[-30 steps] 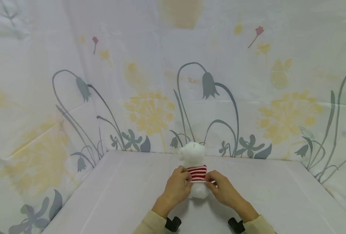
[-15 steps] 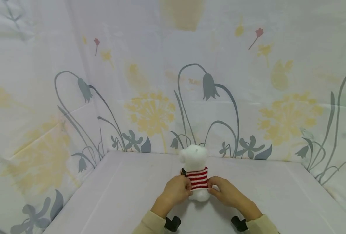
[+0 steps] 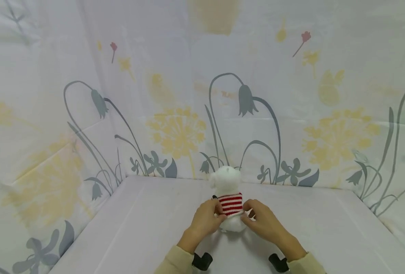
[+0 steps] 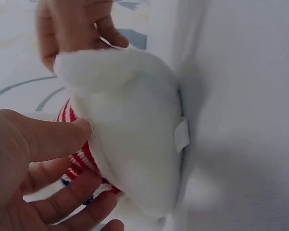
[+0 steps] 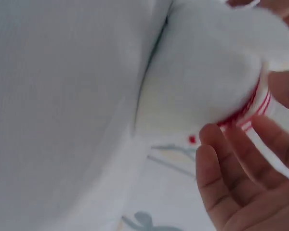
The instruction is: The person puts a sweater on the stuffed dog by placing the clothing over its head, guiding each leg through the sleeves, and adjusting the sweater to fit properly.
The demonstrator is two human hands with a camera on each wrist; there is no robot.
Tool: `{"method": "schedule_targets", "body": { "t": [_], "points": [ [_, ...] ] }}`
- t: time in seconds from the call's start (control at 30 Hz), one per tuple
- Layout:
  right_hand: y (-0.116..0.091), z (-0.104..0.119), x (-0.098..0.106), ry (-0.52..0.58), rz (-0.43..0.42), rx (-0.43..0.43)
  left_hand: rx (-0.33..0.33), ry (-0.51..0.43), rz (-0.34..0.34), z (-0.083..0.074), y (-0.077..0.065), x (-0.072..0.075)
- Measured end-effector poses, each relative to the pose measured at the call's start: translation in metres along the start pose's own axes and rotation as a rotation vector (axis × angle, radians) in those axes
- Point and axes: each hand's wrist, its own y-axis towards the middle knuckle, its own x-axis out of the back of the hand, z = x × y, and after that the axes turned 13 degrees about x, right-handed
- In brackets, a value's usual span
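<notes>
A white plush toy (image 3: 226,180) sits upright on the white table with its rounded bottom towards me. It wears a red-and-white striped knit sweater (image 3: 231,204). My left hand (image 3: 205,220) pinches the sweater's hem at the left, its thumb on the hem and the other fingers along the knit in the left wrist view. On the other side my right hand (image 3: 264,220) has its fingers loosely spread, fingertips right at the sweater's edge in the right wrist view. A small white label (image 4: 182,134) sticks out low on the toy.
The white tabletop (image 3: 147,220) runs back to a hanging sheet (image 3: 127,76) printed with grey and yellow flowers, which also covers the sides. A black wrist device (image 3: 202,262) shows beside the left sleeve, and another black device (image 3: 278,263) beside the right.
The toy and both hands shift down, then back up a little. The sweater's hem, level across the back a second ago, now slants. The right fingers have loosened from the hem.
</notes>
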Motion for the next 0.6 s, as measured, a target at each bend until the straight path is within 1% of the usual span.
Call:
{"method": "schedule_targets", "body": {
  "t": [0.03,0.1,0.2,0.27,0.4,0.5,0.6],
  "points": [
    [0.001,0.003,-0.002,0.015,-0.024,-0.008,0.009,-0.012,-0.008,0.001,0.0,-0.001],
    [0.002,0.01,-0.007,0.035,-0.041,-0.053,0.04,-0.033,-0.005,0.002,0.001,-0.002],
    [0.002,0.017,-0.012,0.033,-0.018,-0.141,0.093,-0.056,0.038,0.002,0.001,-0.003],
    [0.002,0.019,-0.014,0.026,0.003,-0.176,0.116,-0.063,0.069,0.003,0.001,-0.003],
    [0.002,0.017,-0.015,0.024,-0.002,-0.182,0.112,-0.066,0.107,0.003,0.0,-0.001],
    [0.002,0.01,-0.012,0.041,-0.009,-0.18,0.094,-0.088,0.142,0.002,-0.001,0.0],
    [0.002,0.0,-0.004,0.074,0.01,-0.182,0.085,-0.14,0.211,-0.002,-0.002,0.002]
  ]
}}
